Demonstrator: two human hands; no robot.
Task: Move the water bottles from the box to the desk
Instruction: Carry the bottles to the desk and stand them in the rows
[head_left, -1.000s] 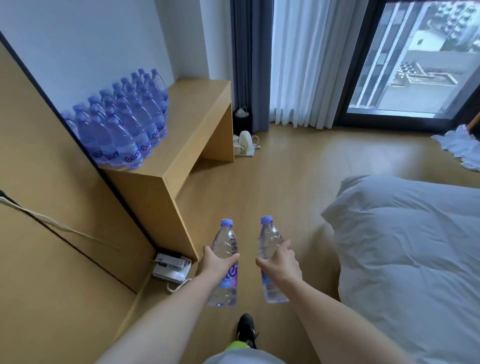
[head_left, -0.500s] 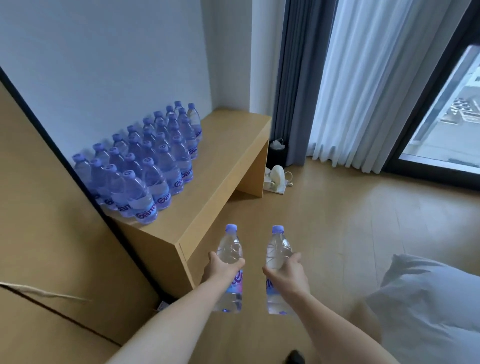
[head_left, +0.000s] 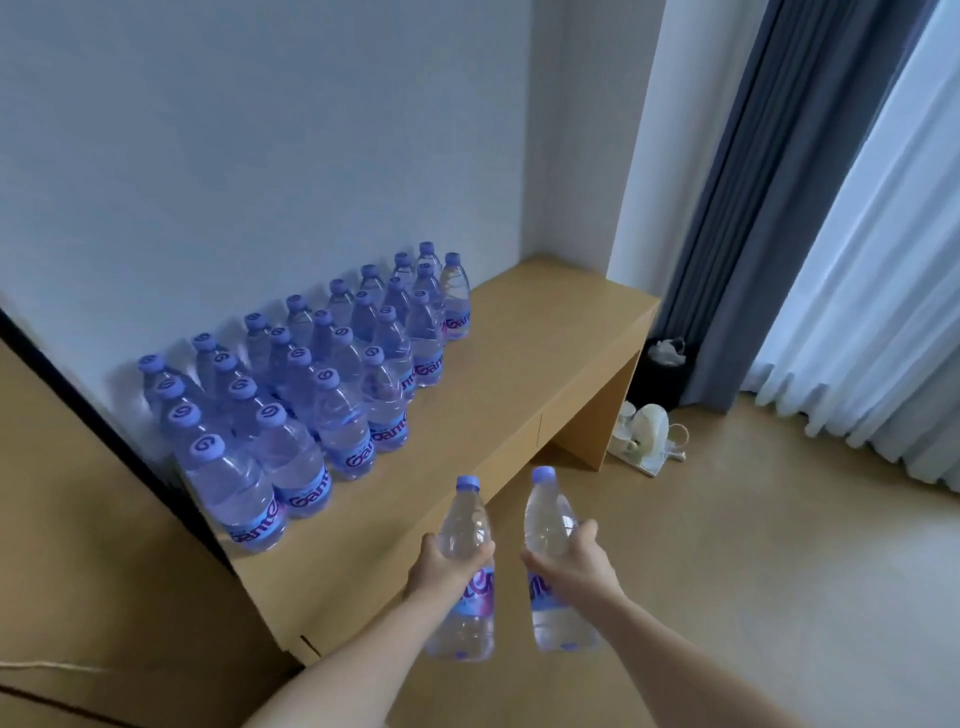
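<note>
Progress: I judge the job well along; a large block of bottles (head_left: 311, 384) already stands in rows on the worktop (head_left: 524, 374), left of centre, against the wall.
Left hand (head_left: 441, 569): my fingers wrap one upright bottle (head_left: 462, 571) at lower centre, over the worktop's near edge.
Right hand (head_left: 574, 566): fingers hold a second bottle (head_left: 553, 561), just beside the first, tilted slightly, over the floor.
Left to do: I set these two down; free worktop lies right of the rows.
Box: out of frame, so I cannot tell what remains inside.
</note>
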